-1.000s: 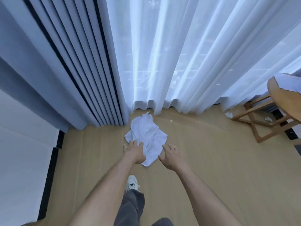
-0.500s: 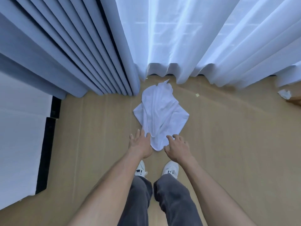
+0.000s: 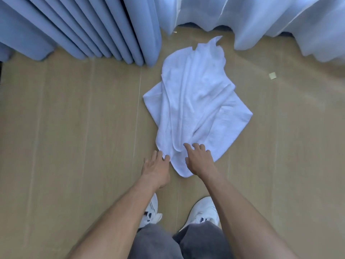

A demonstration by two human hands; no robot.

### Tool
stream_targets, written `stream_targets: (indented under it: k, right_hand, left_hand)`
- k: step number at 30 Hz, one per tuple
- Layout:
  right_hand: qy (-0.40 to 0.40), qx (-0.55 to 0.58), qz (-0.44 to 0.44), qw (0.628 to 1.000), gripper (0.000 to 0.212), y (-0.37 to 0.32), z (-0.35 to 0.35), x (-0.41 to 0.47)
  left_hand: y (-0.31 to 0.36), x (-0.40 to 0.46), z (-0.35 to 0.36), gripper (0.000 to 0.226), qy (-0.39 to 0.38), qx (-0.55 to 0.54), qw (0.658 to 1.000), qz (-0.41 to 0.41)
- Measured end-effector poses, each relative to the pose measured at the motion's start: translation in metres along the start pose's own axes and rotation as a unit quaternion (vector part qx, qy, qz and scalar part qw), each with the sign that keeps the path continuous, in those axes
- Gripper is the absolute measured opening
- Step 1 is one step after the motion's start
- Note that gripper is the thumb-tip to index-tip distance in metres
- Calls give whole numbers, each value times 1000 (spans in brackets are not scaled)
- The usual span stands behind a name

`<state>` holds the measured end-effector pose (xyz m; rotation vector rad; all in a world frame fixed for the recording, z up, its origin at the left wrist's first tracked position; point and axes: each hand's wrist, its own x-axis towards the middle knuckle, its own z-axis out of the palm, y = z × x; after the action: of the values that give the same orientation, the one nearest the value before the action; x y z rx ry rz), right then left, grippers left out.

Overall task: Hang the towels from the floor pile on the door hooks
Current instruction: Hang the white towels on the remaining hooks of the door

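Observation:
A crumpled white towel lies on the wooden floor just in front of my feet. My left hand hovers at the towel's near left edge, fingers spread, fingertips at the cloth. My right hand is over the towel's near corner with its fingers apart and resting on or just above the fabric. Neither hand has closed on the towel. No door or hooks are in view.
Thick blue-grey curtains hang to the floor at the back left, and sheer white curtains at the back right. A small square scrap lies on the floor to the right. My white shoes stand below the hands.
The view has dropped closer to the floor and the towel looks larger. Both hands have reached forward from short of the towel to its near edge.

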<state>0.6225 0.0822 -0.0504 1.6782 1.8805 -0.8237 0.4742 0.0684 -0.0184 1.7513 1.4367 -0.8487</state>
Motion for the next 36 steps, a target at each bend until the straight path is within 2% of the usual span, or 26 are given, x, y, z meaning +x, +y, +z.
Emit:
stream_targets:
  k: [4,7,11,15,20,24,27,29,32,34,36]
  right_hand:
    - [-1,7,-15,1000,37,-1,25,39]
    - [19,15,-31,999,30,-9,21,36]
    - [23,53,-57,997,40,-16,-22,-15]
    - [32,123,-98,987,47,-19,-109,-86]
    - [106,154,-108,976,25,-33,-260,-177]
    - [147,157,-122,969,20,-49,-376,-253]
    - [201,174,-153,952,17,-60,-448,-308]
    - [228,191,-175,939,14,-69,-487,-336]
    - [245,186,-196,931,13,-79,-532,-366]
    - [231,181,-198,935,12,-82,-554,-382]
    - [205,167,-211,941,6,-82,-573,-395]
  left_hand:
    - [-5,29,23,55,-3,-13,1000,-2]
    - [-10,20,24,53,-12,-20,1000,-19]
    - [-7,-34,-7,51,-35,-33,998,-39]
    - [10,-119,-76,53,-22,-73,997,-29]
    - [32,-226,-201,52,52,-124,991,-2]
    - [43,-310,-303,55,135,-163,977,8]
    - [49,-368,-361,37,184,-151,971,19]
    - [51,-402,-391,23,210,-144,967,21]
    - [51,-448,-427,19,243,-174,954,28]
    - [49,-474,-444,13,267,-196,943,34]
    - [46,-500,-457,19,281,-218,934,33]
